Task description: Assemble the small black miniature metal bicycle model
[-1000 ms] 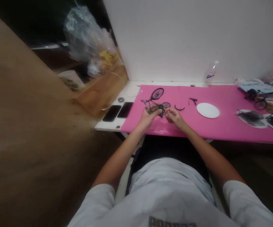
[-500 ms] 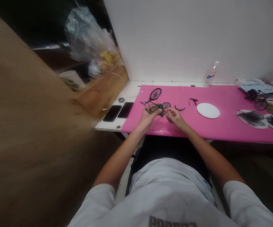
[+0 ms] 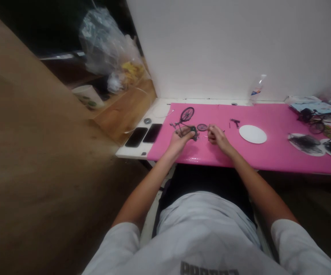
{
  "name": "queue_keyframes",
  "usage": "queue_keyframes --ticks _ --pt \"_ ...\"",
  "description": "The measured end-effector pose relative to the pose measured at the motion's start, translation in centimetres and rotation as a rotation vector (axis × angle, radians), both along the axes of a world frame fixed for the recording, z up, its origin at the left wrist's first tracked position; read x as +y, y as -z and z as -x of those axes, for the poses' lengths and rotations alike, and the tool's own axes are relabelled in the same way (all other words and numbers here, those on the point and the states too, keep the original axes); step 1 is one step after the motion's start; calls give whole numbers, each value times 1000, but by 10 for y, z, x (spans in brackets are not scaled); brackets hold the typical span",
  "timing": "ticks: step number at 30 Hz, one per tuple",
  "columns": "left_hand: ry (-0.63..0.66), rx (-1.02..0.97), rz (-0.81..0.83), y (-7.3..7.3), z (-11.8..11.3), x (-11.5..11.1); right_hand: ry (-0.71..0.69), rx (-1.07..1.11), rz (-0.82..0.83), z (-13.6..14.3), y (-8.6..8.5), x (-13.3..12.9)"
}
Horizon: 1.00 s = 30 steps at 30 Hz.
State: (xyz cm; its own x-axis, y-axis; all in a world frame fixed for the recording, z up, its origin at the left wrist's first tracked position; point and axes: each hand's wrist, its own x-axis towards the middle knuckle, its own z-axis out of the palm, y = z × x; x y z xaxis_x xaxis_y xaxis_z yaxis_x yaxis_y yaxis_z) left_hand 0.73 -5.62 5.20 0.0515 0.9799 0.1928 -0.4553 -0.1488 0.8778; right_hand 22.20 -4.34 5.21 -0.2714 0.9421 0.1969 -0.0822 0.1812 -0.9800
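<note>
My left hand (image 3: 180, 141) is closed round the frame of a small dark model bicycle (image 3: 187, 114), which has one wheel fitted at its upper end. To the right of the frame, my right hand (image 3: 217, 136) pinches a thin, small piece (image 3: 205, 136) whose tip points left. A loose spoked wheel (image 3: 202, 127) lies on the pink mat (image 3: 191, 154) between the two hands. Behind the right hand a dark curved part is mostly hidden. Further right lie a small dark part (image 3: 235, 122) and a tiny stick beside it.
A white plate (image 3: 252, 134) lies right of the hands. Plates with black parts (image 3: 306, 143) and another model bicycle (image 3: 316, 124) are at far right. A clear bottle (image 3: 258, 88) stands by the wall. Two phones (image 3: 152, 133) lie at left.
My right hand has moved a little to the right, away from the bicycle frame, and now covers most of the curved part. The bicycle in my left hand has shifted very slightly.
</note>
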Motion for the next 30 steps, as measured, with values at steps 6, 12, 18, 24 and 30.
queue_keyframes --ticks 6,12,18,24,30 --pt "-35 18 48 15 4 10 407 -496 -225 -50 13 35" --pt "-43 35 133 33 6 21 520 -992 -109 -82 24 43" --pt "-8 -62 182 41 3 22 557 -1044 -64 -86 32 45" --pt "87 -107 225 46 6 20 539 -1002 -95 -85 28 43" --pt "54 -62 205 60 6 26 436 -805 -108 -98 8 42"
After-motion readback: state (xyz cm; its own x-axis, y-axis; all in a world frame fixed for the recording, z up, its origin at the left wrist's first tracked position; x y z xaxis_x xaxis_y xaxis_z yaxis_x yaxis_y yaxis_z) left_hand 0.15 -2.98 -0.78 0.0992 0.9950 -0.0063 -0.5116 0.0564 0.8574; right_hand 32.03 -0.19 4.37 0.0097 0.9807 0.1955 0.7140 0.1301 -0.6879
